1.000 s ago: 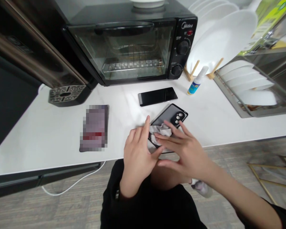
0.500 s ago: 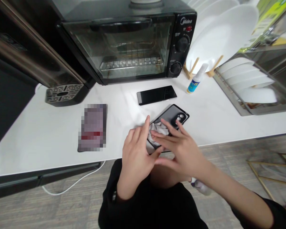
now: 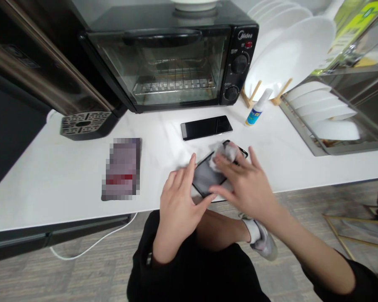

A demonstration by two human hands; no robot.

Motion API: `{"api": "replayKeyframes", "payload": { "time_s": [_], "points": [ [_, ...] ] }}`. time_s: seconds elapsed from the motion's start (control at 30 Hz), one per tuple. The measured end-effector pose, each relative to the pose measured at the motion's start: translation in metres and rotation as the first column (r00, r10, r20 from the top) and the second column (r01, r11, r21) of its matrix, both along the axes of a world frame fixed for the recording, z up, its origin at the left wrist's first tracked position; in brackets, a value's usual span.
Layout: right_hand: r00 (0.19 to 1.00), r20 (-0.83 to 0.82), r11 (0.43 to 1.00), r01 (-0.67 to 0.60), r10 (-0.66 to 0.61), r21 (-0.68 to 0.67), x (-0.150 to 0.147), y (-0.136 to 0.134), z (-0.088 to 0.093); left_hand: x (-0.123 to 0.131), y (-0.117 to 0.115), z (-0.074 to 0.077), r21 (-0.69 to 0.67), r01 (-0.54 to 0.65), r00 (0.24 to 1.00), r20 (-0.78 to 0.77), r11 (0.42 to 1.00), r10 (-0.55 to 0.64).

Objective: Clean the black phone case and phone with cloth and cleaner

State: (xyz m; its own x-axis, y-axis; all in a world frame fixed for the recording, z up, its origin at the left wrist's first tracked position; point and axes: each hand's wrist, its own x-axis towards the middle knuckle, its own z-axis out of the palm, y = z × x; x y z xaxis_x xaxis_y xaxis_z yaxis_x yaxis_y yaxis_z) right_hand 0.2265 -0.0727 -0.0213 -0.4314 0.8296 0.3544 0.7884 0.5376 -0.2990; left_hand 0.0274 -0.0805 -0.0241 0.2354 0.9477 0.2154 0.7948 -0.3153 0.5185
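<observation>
A phone case (image 3: pixel 207 175) with a black rim and a greyish, see-through back lies slanted near the front edge of the counter. My left hand (image 3: pixel 180 201) steadies its lower left end, thumb along the near edge and fingers at the far side. A crumpled grey-white cloth (image 3: pixel 219 156) is under the fingers of my right hand (image 3: pixel 247 181), pressed on the upper right part of the case, over the camera opening. Motion blurs those fingertips and the cloth. Just beyond the case lies a smartphone (image 3: pixel 206 127), dark screen up.
A spray bottle (image 3: pixel 258 108) stands right of the smartphone. Behind are a toaster oven (image 3: pixel 173 67) and plates in a wooden rack (image 3: pixel 283 54); stacked dishes (image 3: pixel 324 107) sit at the right. To the left are a blurred-out flat object (image 3: pixel 121 167) and a drip tray (image 3: pixel 83 124).
My right hand has slid the cloth up and right along the case, from its middle to the camera end. My left hand has stayed at the lower left end.
</observation>
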Motion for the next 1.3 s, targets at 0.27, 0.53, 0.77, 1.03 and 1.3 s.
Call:
{"api": "replayKeyframes", "payload": {
  "time_s": [0.27,0.53,0.77,1.03,1.3],
  "points": [
    [0.994,0.026,0.994,0.104,-0.105,0.019,0.001,0.006,-0.006,0.001,-0.001,-0.002,0.009,-0.019,0.999,-0.033,1.000,0.020],
    [0.991,-0.004,0.991,0.133,-0.134,-0.008,0.003,0.002,-0.005,0.004,0.000,-0.003,0.011,-0.062,0.996,-0.056,0.998,0.062],
    [0.995,0.012,0.993,-0.099,0.100,-0.069,0.009,0.001,-0.004,0.003,-0.001,-0.003,0.012,-0.076,0.995,-0.070,0.997,0.076],
    [0.958,0.009,0.957,-0.284,0.285,-0.065,0.009,0.014,-0.001,0.002,0.000,-0.001,-0.015,-0.065,0.996,-0.070,0.998,0.063],
    [0.978,0.019,0.978,-0.205,0.206,-0.022,-0.002,0.006,-0.008,0.002,0.000,-0.002,-0.002,-0.044,0.996,-0.074,0.999,0.043]
  ]
}}
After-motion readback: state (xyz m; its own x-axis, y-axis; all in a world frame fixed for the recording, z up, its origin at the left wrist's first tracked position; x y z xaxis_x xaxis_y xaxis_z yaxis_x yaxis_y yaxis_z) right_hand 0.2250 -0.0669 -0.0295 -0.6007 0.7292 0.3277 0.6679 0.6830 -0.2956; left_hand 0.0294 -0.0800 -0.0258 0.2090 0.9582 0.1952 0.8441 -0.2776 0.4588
